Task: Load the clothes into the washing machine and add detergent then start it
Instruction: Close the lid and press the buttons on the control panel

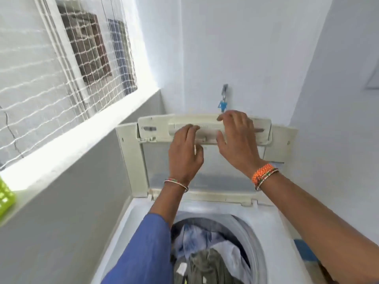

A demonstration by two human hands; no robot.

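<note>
With the folding cream plastic lid [155, 130] of the white top-loading washing machine [270, 226] standing raised against the back wall, both my hands are up at its top edge. My left hand [184, 154] has fingers curled over the lid's long grip bar, thumb underneath; my right hand [238, 140] lies beside it, fingers bent over the upper rim, thumb on the bar's face, so both appear to be grasping the lid. The bar's long axis runs left to right, square to my reach; the hands sit near each other about its middle. Below and toward me the drum holds the pile of blue, white and olive clothes [207, 251]. Judgement: loading looks done; closing means swinging the lid forward and down. Free space lies toward me; a wall stands close at left, a blue-handled tap [223, 99] just behind the rim.
</note>
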